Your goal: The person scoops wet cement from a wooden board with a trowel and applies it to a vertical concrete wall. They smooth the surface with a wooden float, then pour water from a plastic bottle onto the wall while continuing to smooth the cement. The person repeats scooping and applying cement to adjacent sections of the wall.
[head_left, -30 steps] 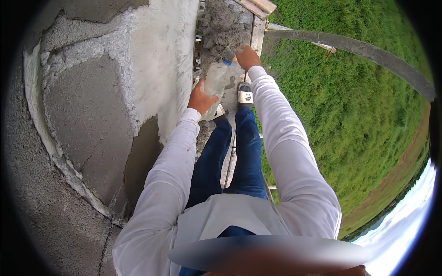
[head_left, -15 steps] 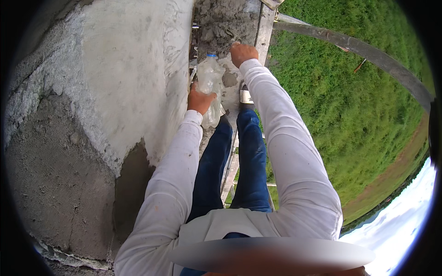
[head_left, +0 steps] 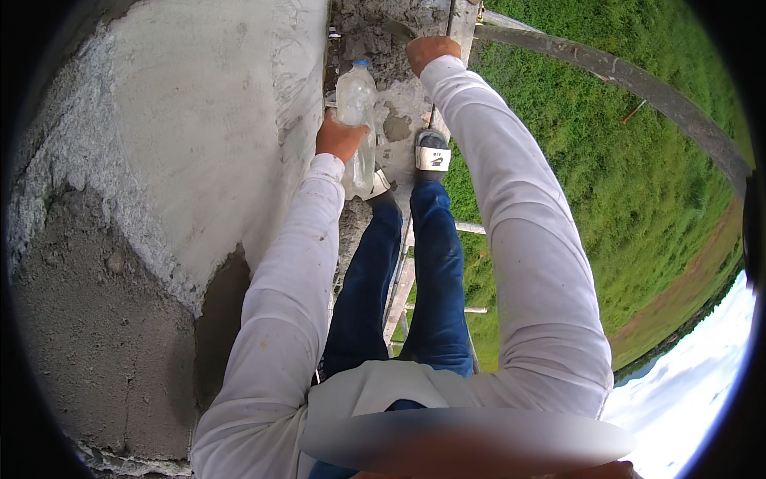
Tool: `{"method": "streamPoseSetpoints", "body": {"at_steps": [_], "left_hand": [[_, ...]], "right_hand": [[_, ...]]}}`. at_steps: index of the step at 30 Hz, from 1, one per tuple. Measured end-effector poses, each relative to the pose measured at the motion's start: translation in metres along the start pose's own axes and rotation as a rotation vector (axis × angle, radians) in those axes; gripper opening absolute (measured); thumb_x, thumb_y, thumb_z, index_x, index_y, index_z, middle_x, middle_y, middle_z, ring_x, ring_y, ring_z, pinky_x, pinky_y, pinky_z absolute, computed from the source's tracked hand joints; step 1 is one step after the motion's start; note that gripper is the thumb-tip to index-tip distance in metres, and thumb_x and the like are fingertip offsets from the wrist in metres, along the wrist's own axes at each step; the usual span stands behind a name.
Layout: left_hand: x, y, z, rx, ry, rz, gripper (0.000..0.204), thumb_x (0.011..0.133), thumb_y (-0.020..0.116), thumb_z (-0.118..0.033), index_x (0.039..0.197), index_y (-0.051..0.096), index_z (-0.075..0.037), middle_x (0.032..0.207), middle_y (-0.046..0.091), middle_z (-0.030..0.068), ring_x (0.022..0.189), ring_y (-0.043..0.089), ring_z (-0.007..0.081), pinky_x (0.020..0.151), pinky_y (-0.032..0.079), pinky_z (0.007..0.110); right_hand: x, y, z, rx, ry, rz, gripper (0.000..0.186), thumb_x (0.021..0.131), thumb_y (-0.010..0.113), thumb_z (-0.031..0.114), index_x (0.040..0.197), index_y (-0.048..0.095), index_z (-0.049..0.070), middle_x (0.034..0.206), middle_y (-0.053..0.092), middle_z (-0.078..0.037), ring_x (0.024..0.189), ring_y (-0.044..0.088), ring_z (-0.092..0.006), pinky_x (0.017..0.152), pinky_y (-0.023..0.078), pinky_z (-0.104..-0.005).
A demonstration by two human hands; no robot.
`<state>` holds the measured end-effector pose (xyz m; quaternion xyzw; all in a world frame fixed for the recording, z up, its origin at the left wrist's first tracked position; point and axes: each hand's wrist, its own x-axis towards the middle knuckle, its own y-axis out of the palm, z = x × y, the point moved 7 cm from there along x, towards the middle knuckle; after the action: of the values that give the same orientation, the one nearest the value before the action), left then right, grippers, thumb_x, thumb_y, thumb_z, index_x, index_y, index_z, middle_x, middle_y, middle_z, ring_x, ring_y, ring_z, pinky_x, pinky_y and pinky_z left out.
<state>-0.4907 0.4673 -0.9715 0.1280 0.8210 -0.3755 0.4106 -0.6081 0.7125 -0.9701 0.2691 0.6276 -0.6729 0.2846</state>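
Note:
My left hand point(head_left: 341, 137) is wrapped round a large clear plastic bottle point(head_left: 357, 94) with a blue cap, its capped end pointing away from me. The bottle is over the planks beside the wall, above my left foot. Farther off and to the right, my right hand point(head_left: 433, 54) is closed in a fist near the plank edge. From its left side extends a mortar-smeared tool point(head_left: 399, 30) that looks like a trowel; the handle is hidden in my fingers.
On my left rises a wall with smooth pale plaster point(head_left: 199, 104) and rougher dark patches point(head_left: 104, 319). Wet mortar point(head_left: 363, 28) lies on the far planks. My feet in slides point(head_left: 432, 156) stand on the narrow scaffold. Grass point(head_left: 558, 184) lies below on the right, behind a curved pole point(head_left: 606, 68).
Both hands have moved farther away from me. The right hand has also gone slightly right, and the bottle has moved slightly left with my left hand. Both grips stay closed.

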Motion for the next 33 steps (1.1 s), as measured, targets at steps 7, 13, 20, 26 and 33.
{"method": "streamPoseSetpoints", "body": {"at_steps": [7,13,20,26,33], "left_hand": [[0.018,0.004,0.001,0.085,0.006,0.022,0.086,0.069,0.083,-0.032,0.14,0.051,0.005,0.121,0.071,0.028,0.112,0.07,0.0408,0.101,0.054,0.043],[0.015,0.005,-0.004,0.153,0.005,0.039,0.087,0.071,0.082,-0.034,0.143,0.05,0.003,0.123,0.071,0.0264,0.115,0.069,0.04,0.102,0.053,0.043],[0.005,0.0,-0.005,0.107,-0.028,0.031,0.084,0.071,0.082,-0.035,0.14,0.053,0.003,0.124,0.071,0.0266,0.114,0.069,0.0404,0.102,0.054,0.043],[0.023,0.003,0.007,0.03,-0.051,-0.023,0.071,0.071,0.085,-0.027,0.131,0.059,0.003,0.117,0.074,0.021,0.108,0.072,0.033,0.097,0.055,0.04],[0.039,0.004,0.015,-0.001,0.052,-0.061,0.062,0.073,0.085,-0.024,0.125,0.063,0.002,0.106,0.076,0.0177,0.096,0.074,0.0301,0.09,0.056,0.038]], "right_hand": [[-0.004,0.109,0.005,0.134,0.078,-0.056,0.031,0.104,0.054,0.015,0.129,0.061,-0.003,0.113,0.078,-0.017,0.105,0.077,-0.0321,0.081,0.063,-0.0417],[-0.031,0.118,0.008,0.256,0.091,0.036,0.029,0.105,0.049,0.022,0.122,0.06,0.002,0.113,0.076,-0.022,0.107,0.074,-0.0386,0.089,0.06,-0.0486],[-0.075,0.003,-0.072,0.083,-0.097,-0.201,0.025,0.102,0.047,0.008,0.12,0.064,0.002,0.098,0.078,-0.021,0.093,0.077,-0.0369,0.08,0.062,-0.0456],[0.011,0.031,-0.042,-0.049,0.051,0.0,0.029,0.104,0.056,0.017,0.128,0.063,0.003,0.118,0.076,-0.02,0.109,0.075,-0.0366,0.085,0.063,-0.0457],[0.006,0.148,-0.022,0.316,0.217,0.009,0.028,0.107,0.043,0.014,0.127,0.057,0.0,0.118,0.075,-0.023,0.11,0.074,-0.0384,0.093,0.06,-0.0463]]}}
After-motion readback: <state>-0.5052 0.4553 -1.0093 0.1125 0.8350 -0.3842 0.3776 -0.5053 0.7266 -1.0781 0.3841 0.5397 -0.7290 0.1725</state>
